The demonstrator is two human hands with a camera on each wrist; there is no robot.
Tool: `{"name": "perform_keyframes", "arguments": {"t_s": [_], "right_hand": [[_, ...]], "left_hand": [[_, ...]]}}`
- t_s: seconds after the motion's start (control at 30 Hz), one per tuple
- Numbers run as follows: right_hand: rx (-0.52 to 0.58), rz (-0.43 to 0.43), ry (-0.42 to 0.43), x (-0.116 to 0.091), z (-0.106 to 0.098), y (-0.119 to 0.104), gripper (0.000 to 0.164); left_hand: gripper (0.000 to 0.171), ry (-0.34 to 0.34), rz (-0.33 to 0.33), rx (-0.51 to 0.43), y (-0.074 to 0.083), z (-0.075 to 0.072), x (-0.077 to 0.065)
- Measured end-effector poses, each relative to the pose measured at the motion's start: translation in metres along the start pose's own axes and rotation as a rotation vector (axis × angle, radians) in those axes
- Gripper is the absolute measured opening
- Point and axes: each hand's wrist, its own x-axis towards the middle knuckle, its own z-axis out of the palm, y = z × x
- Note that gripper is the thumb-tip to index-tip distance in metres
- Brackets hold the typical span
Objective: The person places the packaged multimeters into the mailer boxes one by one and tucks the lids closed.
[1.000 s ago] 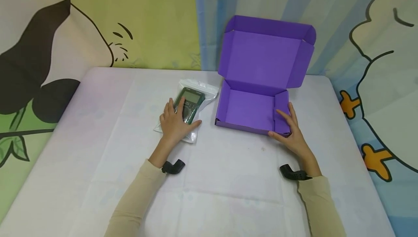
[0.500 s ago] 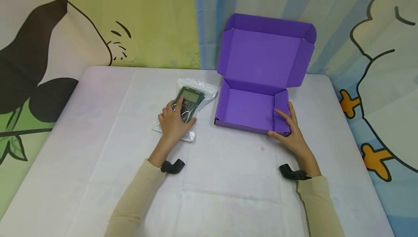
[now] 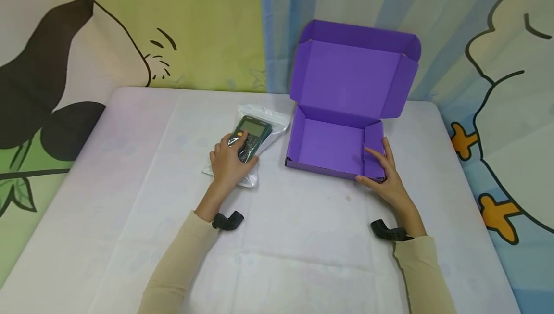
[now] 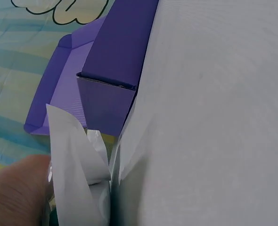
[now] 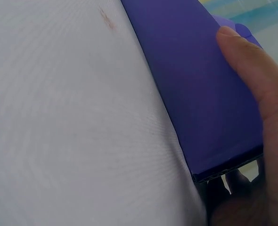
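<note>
A dark green multimeter (image 3: 255, 129) with a grey screen lies inside a clear zip bag (image 3: 279, 120) on the table, left of the box. My left hand (image 3: 228, 164) grips the bagged multimeter from the near left, covering its lower part; the thumb lies along its right side. In the left wrist view the crumpled bag (image 4: 73, 160) rises beside the thumb. A purple cardboard box (image 3: 333, 145) stands with its lid raised, its inside bare. My right hand (image 3: 386, 179) holds the box's near right corner, the thumb at the front wall and fingers around the right side.
The white tablecloth (image 3: 294, 256) stretches around both things. A cartoon-printed curtain (image 3: 216, 25) hangs behind the table, close to the raised lid (image 3: 350, 73). A black wrist camera sits on each wrist.
My left hand has closed more tightly on the bagged multimeter: the index finger has bent and the thumb has drawn in against its side. The right hand and box stay put.
</note>
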Motion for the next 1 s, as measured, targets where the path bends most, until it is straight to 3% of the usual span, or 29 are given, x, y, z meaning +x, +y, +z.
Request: {"name": "perform_keyframes", "arguments": {"t_s": [0.67,1.0], "right_hand": [[0.01,-0.014,0.002,-0.001,0.001,-0.002,0.07],[0.007,-0.009,0.002,-0.001,0.001,-0.002,0.068]], "left_hand": [[0.07,0.057,0.02,-0.052,0.006,-0.031,-0.002],[0.073,-0.023,0.028,-0.096,0.024,-0.042,-0.01]]}}
